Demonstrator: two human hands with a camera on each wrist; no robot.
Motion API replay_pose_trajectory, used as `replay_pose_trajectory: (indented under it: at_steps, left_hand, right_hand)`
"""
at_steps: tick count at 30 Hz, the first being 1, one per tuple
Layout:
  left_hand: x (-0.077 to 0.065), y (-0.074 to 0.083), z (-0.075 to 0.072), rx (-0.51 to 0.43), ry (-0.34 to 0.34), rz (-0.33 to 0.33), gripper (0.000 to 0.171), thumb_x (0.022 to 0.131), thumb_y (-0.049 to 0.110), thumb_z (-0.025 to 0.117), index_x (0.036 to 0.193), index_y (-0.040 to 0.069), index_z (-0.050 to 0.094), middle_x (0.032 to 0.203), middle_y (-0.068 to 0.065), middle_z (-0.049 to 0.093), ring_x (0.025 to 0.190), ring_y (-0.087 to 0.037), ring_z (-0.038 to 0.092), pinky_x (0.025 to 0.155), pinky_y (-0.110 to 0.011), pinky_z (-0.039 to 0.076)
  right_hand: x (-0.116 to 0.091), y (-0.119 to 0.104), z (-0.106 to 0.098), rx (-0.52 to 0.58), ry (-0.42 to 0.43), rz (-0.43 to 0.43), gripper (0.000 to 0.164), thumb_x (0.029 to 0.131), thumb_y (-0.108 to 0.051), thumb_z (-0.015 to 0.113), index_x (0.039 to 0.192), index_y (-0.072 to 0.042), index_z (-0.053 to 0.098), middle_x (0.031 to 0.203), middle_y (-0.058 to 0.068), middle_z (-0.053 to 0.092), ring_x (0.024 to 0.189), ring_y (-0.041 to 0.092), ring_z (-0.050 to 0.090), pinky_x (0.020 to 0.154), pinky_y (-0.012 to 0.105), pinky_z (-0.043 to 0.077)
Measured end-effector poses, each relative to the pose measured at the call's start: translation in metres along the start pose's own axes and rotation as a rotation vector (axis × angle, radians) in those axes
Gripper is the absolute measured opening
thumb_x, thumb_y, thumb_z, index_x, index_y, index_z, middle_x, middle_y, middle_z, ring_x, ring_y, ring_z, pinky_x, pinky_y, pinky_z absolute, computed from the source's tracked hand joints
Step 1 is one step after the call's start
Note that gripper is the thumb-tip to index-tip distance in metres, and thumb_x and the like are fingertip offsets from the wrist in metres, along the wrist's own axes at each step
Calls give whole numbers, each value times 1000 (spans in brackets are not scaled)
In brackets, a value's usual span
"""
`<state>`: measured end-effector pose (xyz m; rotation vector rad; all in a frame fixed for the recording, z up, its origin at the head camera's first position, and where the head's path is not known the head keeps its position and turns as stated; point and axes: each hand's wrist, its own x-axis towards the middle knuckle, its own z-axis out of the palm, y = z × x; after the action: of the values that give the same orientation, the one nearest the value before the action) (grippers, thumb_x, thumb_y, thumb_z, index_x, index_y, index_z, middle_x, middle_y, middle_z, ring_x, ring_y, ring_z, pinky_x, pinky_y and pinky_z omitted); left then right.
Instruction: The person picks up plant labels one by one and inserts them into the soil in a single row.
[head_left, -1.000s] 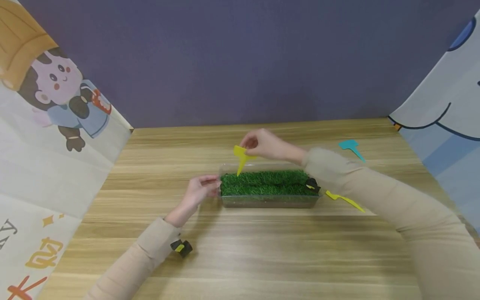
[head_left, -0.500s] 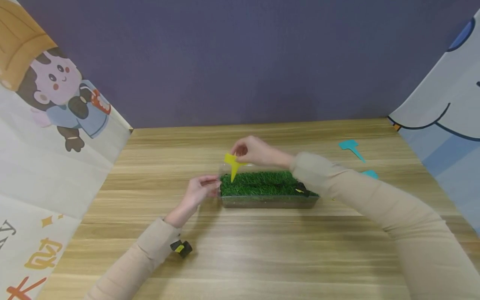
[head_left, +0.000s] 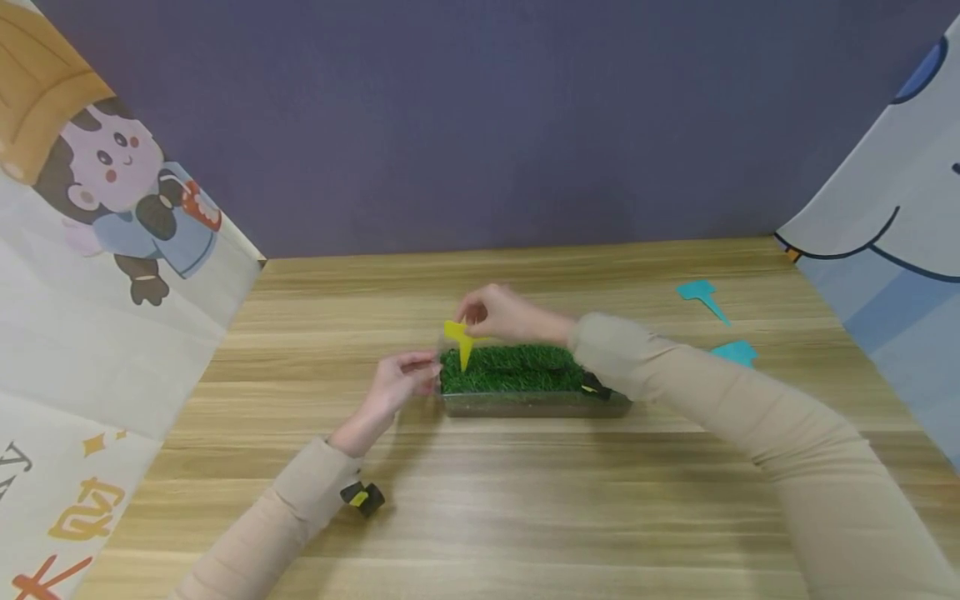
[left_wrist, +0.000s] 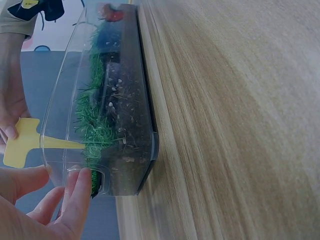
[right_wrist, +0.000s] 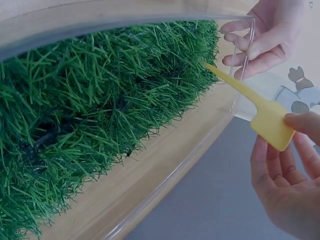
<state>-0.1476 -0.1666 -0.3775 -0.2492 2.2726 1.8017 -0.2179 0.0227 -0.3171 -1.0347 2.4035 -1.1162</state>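
A long clear box (head_left: 536, 406) holds soil and green artificial grass (right_wrist: 115, 95). My right hand (head_left: 501, 312) pinches the wide head of a yellow T-shaped plant label (head_left: 459, 333) between thumb and fingers. Its pointed stem slants down into the grass near the box's left end; how deep the tip reaches is hidden among the blades. At that end, my left hand (head_left: 405, 375) touches the clear wall with extended fingers (left_wrist: 77, 200). The thumb lies close to the rim in the left wrist view.
Two blue plant labels (head_left: 699, 290) (head_left: 738, 352) lie on the wooden table right of the box, the nearer partly hidden by the right sleeve (head_left: 675, 367). A dark wall (head_left: 517, 125) stands behind the table, with printed panels (head_left: 120, 175) at the sides.
My right hand has moved left and down with the yellow label, bringing its tip into the grass. The right sleeve now covers another yellow label and uncovers a blue one. My left hand stays put.
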Motion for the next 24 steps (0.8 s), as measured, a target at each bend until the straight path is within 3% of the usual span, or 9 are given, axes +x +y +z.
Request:
replay_pose_trajectory:
  at_steps: [8,17,24]
  left_hand:
    - [0,0,1,5,6,5,34,82,1,58,115,-5,52,109,-22,58,82,-22,61,80,-38,52]
    - [1,-1,1,12,8,-3,34,82,1,58,116,-4,52,111,-22,57,90,-30,59,76,-30,54]
    - [2,-2,2,14,6,7,34,82,1,57,116,-5,52,111,-22,57,91,-31,59,78,-32,53]
  right_hand:
    - [0,1,4,-30,-29,-44,16,78,-1,60,93,0,64,73,5,60,65,13,53,59,20,49]
    - [0,3,11,-47,-37,-55,18,76,1,60,94,1,63,74,5,61,65,12,54,59,18,50]
    - [0,5,15,-74,-30,-74,18,75,1,60,93,-1,65,75,4,61,64,11,53,58,17,49]
